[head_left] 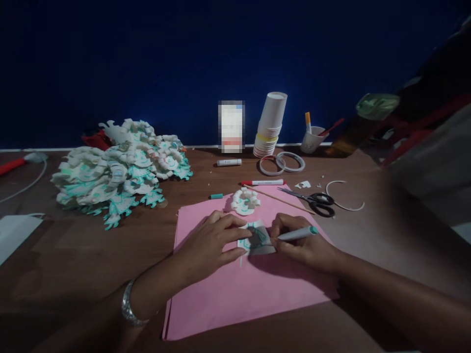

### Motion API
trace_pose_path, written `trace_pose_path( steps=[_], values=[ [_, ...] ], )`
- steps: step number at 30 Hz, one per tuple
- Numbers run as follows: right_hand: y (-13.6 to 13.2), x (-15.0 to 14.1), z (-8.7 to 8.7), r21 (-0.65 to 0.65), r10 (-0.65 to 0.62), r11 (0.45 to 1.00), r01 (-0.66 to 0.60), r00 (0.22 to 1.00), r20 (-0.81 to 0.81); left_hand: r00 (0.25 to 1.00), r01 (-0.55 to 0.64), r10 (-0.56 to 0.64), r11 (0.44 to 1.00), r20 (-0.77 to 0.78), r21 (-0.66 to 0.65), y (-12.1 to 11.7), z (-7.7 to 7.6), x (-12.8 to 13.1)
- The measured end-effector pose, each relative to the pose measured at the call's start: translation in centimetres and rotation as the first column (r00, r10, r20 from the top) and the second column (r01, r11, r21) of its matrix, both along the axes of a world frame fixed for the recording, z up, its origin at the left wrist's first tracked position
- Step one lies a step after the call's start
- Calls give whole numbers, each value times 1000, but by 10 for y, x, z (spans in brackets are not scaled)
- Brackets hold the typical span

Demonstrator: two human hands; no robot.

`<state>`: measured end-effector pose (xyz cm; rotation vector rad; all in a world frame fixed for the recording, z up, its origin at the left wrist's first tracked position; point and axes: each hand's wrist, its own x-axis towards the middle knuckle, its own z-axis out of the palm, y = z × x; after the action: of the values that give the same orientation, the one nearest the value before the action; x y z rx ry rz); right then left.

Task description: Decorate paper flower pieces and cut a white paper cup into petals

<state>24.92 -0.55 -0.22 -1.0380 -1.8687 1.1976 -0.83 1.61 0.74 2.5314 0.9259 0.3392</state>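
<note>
A small white paper piece (260, 247) with green line drawing lies on a stack of pink sheets (213, 304). My left hand (209, 245) rests on its left edge, fingers stretched out and spread. On the paper's right side my right hand (298, 247) grips a white marker (296, 234) with a green end pointing up and right; its tip is hidden by the fingers. Just beyond the paper sits a white paper-cup face (243, 208) with curled strips around it and green marks. A green marker cap (217, 196) lies near the pink sheets' far edge.
Finished-looking paper figures (125, 171) are heaped at left. Scissors (316, 201), a wooden stick (283, 200), a red marker (263, 183) and tape rings (272, 165) lie beyond the right hand. Stacked paper cups (270, 125) and a marker cup (312, 140) stand at the back.
</note>
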Motion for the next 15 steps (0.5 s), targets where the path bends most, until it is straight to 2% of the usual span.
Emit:
trace_pose_path(
  steps=[5, 8, 11, 15],
  values=[
    [1, 1, -2, -115, -68, 992, 44, 975, -211, 1000, -2, 2, 1000, 1, -7, 0, 0, 0],
    [3, 1, -3, -155, -109, 985, 70, 961, -254, 1000, -2, 2, 1000, 2, -11, 0, -1, 0],
    [4, 2, -3, -138, -140, 985, 108, 959, -248, 1000, 3, -3, 1000, 9, -11, 0, -2, 0],
    [3, 2, 1, -39, -184, 983, 180, 956, -230, 1000, 3, -3, 1000, 29, -7, 0, 0, 0]
  ],
)
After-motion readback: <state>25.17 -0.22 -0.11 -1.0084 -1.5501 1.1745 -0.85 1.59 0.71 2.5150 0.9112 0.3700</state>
